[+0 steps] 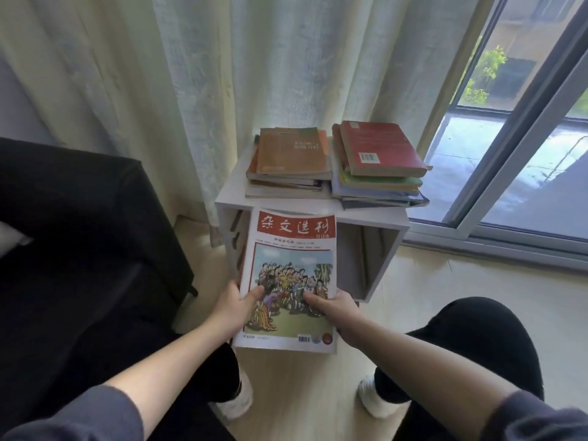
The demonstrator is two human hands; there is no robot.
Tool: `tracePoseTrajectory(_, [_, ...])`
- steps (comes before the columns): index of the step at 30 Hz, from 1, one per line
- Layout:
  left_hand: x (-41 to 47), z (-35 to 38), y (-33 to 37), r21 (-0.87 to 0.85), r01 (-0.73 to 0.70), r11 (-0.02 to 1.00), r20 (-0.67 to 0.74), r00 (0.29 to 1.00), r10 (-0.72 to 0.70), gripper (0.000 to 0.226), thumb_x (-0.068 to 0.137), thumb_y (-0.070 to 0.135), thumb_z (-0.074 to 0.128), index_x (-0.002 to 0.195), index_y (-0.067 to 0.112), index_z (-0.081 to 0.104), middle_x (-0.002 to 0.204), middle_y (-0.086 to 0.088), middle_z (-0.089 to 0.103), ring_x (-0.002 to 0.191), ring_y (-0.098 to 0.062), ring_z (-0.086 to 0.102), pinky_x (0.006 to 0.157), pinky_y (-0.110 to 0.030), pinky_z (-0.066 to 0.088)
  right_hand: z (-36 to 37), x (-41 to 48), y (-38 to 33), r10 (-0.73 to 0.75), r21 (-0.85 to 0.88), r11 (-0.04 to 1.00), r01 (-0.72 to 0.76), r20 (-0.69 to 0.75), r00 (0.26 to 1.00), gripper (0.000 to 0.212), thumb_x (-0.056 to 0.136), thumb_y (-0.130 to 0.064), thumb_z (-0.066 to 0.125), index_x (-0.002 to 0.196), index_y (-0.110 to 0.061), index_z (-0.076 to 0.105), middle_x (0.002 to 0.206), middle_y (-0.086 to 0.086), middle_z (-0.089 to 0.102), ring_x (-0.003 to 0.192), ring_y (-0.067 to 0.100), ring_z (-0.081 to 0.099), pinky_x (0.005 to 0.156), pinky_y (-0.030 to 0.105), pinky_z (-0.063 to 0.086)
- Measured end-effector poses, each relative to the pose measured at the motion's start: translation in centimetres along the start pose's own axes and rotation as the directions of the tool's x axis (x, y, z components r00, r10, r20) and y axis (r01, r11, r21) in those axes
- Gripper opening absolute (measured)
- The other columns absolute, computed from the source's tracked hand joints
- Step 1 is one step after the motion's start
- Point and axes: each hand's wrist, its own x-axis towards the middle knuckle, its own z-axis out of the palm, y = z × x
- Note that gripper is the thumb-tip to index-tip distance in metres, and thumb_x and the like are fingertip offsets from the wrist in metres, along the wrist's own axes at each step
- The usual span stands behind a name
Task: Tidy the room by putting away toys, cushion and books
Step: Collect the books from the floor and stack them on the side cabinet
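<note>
A magazine [294, 246] with a red title band and a cartoon crowd on its cover hangs in front of the white side table [234, 189]. My left hand [235, 308] grips its lower left edge, thumb on the cover. My right hand [339, 308] grips the lower right edge the same way. On the table top lie two stacks of books: the left stack [291, 163] topped by an orange-brown book, the right stack [378, 163] topped by a red book. The magazine's far edge sits just below the table's front lip, by the open shelf space underneath.
A black sofa [79, 233] fills the left. Pale curtains [191, 74] hang behind the table. A sliding glass window [515, 154] stands to the right. My knees in black trousers and white socks [378, 399] are over the light wooden floor.
</note>
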Motion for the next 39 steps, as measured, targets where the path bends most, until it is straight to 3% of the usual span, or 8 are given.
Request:
tracePoseTrajectory(9, [3.9, 2.2, -2.0, 0.057, 0.279, 0.959, 0.048, 0.958, -0.282, 0.058, 0.095, 0.047, 0.050, 0.130, 0.001, 0.044, 0.128, -0.016, 0.055, 0.112, -0.032, 0.055, 0.090, -0.033, 0.044, 0.0, 3.0, 2.4, 0.300, 0.082, 0.948, -0.308, 0.104, 0.948, 0.022, 0.085, -0.015, 0.074, 0.100, -0.002, 0.064, 0.087, 0.013, 0.075, 0.065, 0.022, 0.072, 0.050, 0.027, 0.055])
tracePoseTrajectory(13, [7.3, 3.3, -2.2, 0.038, 0.346, 0.938, 0.089, 0.933, -0.348, 0.072, 0.094, 0.051, 0.048, 0.141, -0.002, 0.035, 0.139, -0.019, 0.048, 0.125, -0.035, 0.048, 0.102, -0.037, 0.041, -0.5, 5.9, 3.0, 0.414, 0.104, 0.895, -0.434, 0.172, 0.894, 0.026, 0.088, -0.011, 0.068, 0.111, -0.003, 0.060, 0.104, 0.016, 0.071, 0.082, 0.028, 0.068, 0.080, 0.039, 0.056])
tracePoseTrajectory(16, [9.8, 4.5, -2.2, 0.031, 0.405, 0.914, 0.099, 0.909, -0.406, 0.072, 0.096, 0.050, 0.046, 0.145, -0.001, 0.031, 0.146, -0.018, 0.041, 0.132, -0.034, 0.042, 0.105, -0.038, 0.036, -0.8, 8.3, 3.5, 0.450, 0.123, 0.874, -0.470, 0.157, 0.879, 0.030, 0.088, -0.012, 0.067, 0.116, -0.003, 0.059, 0.106, 0.017, 0.071, 0.081, 0.027, 0.070, 0.081, 0.041, 0.058])
tracePoseTrajectory(20, [13.7, 5.5, -3.3, 0.036, 0.454, 0.891, 0.119, 0.883, -0.454, 0.070, 0.095, 0.052, 0.046, 0.143, 0.002, 0.037, 0.144, -0.017, 0.045, 0.129, -0.033, 0.045, 0.103, -0.036, 0.038, -0.7, 12.0, 4.0, 0.481, 0.151, 0.854, -0.498, 0.137, 0.866, 0.025, 0.090, -0.011, 0.065, 0.113, -0.003, 0.059, 0.098, 0.016, 0.072, 0.076, 0.027, 0.071, 0.064, 0.036, 0.059])
tracePoseTrajectory(26, [19.0, 6.3, -6.8, -0.022, 0.554, 0.832, 0.142, 0.826, -0.546, 0.079, 0.087, 0.061, 0.051, 0.145, 0.009, 0.037, 0.142, -0.013, 0.048, 0.125, -0.033, 0.049, 0.105, -0.039, 0.040, 0.0, 15.9, 5.2, 0.542, 0.149, 0.821, -0.551, 0.097, 0.835, 0.033, 0.089, -0.010, 0.067, 0.117, -0.003, 0.053, 0.121, 0.021, 0.059, 0.104, 0.039, 0.062, 0.069, 0.046, 0.060])
tracePoseTrajectory(30, [21.9, 6.5, -12.6, -0.232, 0.682, 0.693, 0.171, 0.731, -0.661, 0.102, 0.046, 0.075, 0.074, 0.121, 0.007, 0.062, 0.111, -0.014, 0.068, 0.095, -0.034, 0.067, 0.083, -0.044, 0.056, 1.3, 18.2, 5.9, 0.546, 0.245, 0.803, -0.543, 0.065, 0.836, 0.029, 0.087, -0.006, 0.067, 0.113, 0.000, 0.053, 0.118, 0.023, 0.057, 0.102, 0.041, 0.061, 0.066, 0.048, 0.060])
tracePoseTrajectory(35, [18.9, 5.7, -11.4, -0.563, 0.685, 0.463, 0.237, 0.670, -0.704, 0.036, 0.090, 0.007, 0.063, 0.119, -0.012, 0.055, 0.081, -0.018, 0.060, 0.066, -0.027, 0.058, 0.043, -0.027, 0.055, 4.1, 20.8, 5.3, 0.546, 0.296, 0.799, -0.524, 0.008, 0.838, 0.017, 0.090, 0.002, 0.060, 0.088, -0.008, 0.047, 0.103, 0.017, 0.052, 0.109, 0.043, 0.055, 0.086, 0.056, 0.053])
tracePoseTrajectory(39, [20.3, 5.8, -11.5, -0.691, 0.631, 0.352, 0.251, 0.667, -0.702, 0.032, 0.096, -0.008, 0.043, 0.127, -0.015, 0.045, 0.091, -0.019, 0.058, 0.079, -0.031, 0.057, 0.082, -0.038, 0.051, 5.6, 22.5, 5.6, 0.648, 0.363, 0.720, -0.592, -0.044, 0.761, 0.013, 0.087, 0.008, 0.060, 0.084, 0.000, 0.050, 0.104, 0.021, 0.048, 0.116, 0.043, 0.052, 0.092, 0.050, 0.052])
